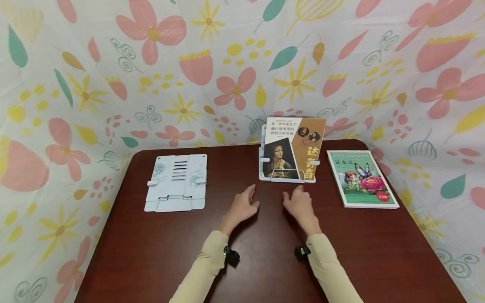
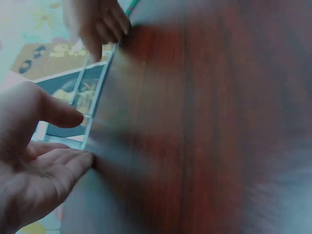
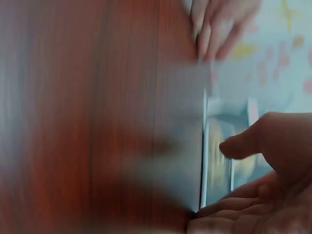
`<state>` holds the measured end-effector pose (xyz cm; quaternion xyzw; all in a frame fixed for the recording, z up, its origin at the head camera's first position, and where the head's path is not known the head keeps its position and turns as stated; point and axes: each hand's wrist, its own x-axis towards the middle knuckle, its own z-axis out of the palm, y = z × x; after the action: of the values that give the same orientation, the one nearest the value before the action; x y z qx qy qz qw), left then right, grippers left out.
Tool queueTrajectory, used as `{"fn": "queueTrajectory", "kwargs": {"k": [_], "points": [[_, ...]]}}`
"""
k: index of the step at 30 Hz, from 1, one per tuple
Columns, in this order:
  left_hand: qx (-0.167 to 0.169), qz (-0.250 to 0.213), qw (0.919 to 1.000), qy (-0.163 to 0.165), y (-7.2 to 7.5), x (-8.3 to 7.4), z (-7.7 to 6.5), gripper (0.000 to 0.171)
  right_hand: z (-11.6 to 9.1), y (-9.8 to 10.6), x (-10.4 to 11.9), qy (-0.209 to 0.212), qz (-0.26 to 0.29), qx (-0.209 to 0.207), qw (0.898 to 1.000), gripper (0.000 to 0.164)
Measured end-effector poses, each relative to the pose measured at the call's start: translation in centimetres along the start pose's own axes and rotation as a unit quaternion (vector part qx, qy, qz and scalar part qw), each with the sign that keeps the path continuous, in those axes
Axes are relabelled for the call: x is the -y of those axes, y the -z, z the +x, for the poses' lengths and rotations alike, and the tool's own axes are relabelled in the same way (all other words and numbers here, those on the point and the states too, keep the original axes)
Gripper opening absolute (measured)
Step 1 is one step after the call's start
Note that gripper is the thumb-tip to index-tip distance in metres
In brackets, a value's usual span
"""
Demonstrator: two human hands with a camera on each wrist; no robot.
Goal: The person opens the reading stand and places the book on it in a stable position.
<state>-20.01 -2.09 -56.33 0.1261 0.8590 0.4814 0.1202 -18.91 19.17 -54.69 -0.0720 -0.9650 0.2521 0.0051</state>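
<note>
In the head view, a book with a portrait on its cover [image 1: 280, 153] leans upright on a white book stand [image 1: 261, 174], held by side clips and a wire rest. Below its left corner is my left hand [image 1: 243, 205], fingers extended and holding nothing. My right hand [image 1: 299, 203] is just below the stand's right part, fingers loosely extended, also holding nothing. In the left wrist view the left hand [image 2: 41, 156] has its thumb apart from its fingers, close to the stand's front edge. The right wrist view shows the right hand [image 3: 263, 180] likewise; whether either touches the stand I cannot tell.
A second white book stand [image 1: 178, 183] lies at the left of the dark red table [image 1: 159, 261], with no book on it. At the right lies a green book with a butterfly on its cover [image 1: 361, 180]. A floral curtain [image 1: 235, 54] hangs behind the table.
</note>
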Motion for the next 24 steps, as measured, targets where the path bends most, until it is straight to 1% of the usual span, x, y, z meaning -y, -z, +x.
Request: {"fn": "queueTrajectory", "kwargs": {"k": [2,4,6,8,10,12,14,16,17,19,20,21,22,24], "points": [[0.011,0.016,0.9998,0.005,0.7,-0.1,-1.1,0.06,-0.6,-1.1,1.9,0.027,0.013,0.007,1.0,0.063],[0.01,0.041,0.999,0.014,1.6,-0.1,-1.8,0.055,-1.0,-2.2,3.7,0.055,0.045,0.021,0.997,0.063],[-0.012,0.074,0.9971,0.014,3.0,0.2,-2.3,0.048,-1.0,-3.1,5.5,0.082,0.081,0.039,0.993,0.064],[-0.051,0.105,0.9931,0.014,4.8,1.1,-2.9,0.041,-0.7,-3.9,7.2,0.101,0.129,0.064,0.984,0.064],[-0.098,0.118,0.9881,0.014,7.0,2.2,-3.7,0.035,-0.3,-4.7,8.8,0.106,0.185,0.091,0.973,0.063],[-0.155,0.113,0.9813,0.008,9.6,3.5,-4.6,0.03,0.2,-5.7,10.1,0.103,0.242,0.117,0.958,0.06],[-0.212,0.088,0.9732,0.011,12.4,4.8,-5.8,0.027,0.6,-6.7,11.4,0.093,0.296,0.142,0.94,0.059],[-0.273,0.068,0.9595,0.018,15.2,6.2,-7.1,0.027,0.7,-7.9,12.7,0.088,0.336,0.165,0.923,0.059],[-0.302,0.063,0.9509,0.029,16.5,7.0,-7.7,0.028,0.7,-8.4,13.3,0.087,0.35,0.176,0.916,0.059],[-0.337,0.057,0.9373,0.068,18.7,8.3,-8.9,0.034,0.6,-9.3,14.4,0.087,0.368,0.192,0.906,0.06],[-0.345,0.058,0.9321,0.093,19.6,8.9,-9.4,0.039,0.5,-9.7,14.9,0.088,0.375,0.199,0.901,0.06],[-0.347,0.057,0.9286,0.118,20.4,9.5,-9.9,0.044,0.3,-10.0,15.4,0.091,0.38,0.204,0.898,0.06],[-0.339,0.05,0.9277,0.147,21.0,10.0,-10.3,0.049,0.2,-10.3,15.8,0.093,0.383,0.207,0.895,0.06],[-0.305,0.03,0.932,0.193,21.9,10.9,-10.9,0.058,0.1,-10.8,16.3,0.095,0.387,0.214,0.892,0.059]]}}
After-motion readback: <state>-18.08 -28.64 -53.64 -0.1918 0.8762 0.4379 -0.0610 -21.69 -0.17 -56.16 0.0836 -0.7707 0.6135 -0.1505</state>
